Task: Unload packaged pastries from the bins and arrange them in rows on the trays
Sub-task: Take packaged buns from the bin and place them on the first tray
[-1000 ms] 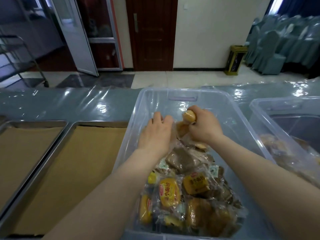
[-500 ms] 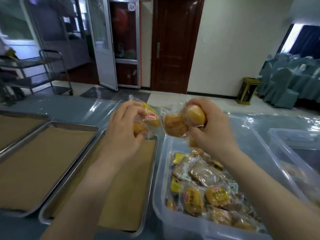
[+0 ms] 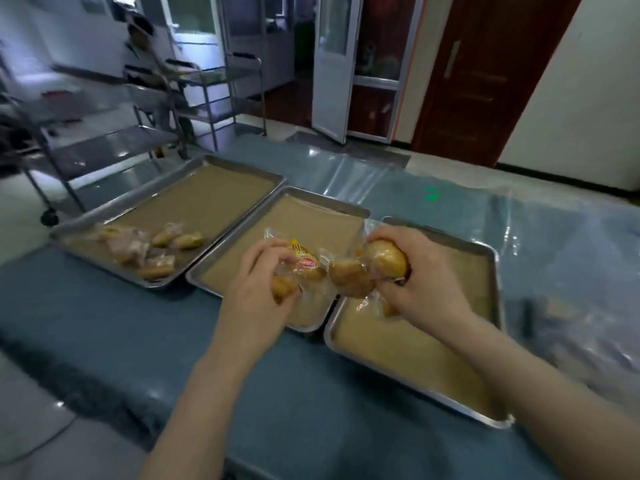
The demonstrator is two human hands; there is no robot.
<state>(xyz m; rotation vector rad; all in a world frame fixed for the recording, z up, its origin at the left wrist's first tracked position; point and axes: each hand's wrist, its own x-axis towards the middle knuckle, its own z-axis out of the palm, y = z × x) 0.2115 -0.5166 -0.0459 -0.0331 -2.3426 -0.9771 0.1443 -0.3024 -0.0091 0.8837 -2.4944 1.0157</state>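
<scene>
Both my hands clutch wrapped pastries: left hand (image 3: pixel 258 289) grips a yellow-labelled pack (image 3: pixel 304 263), right hand (image 3: pixel 415 292) several buns (image 3: pixel 384 261), above the paper-lined trays (image 3: pixel 497 271).

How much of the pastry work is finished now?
Done: a few packaged pastries lie at the near end of the left tray, blurred, rows unclear. In hand: the left hand and the right hand each grip wrapped pastries above the trays. Left: the middle tray and right tray show only paper lining where visible.
</scene>
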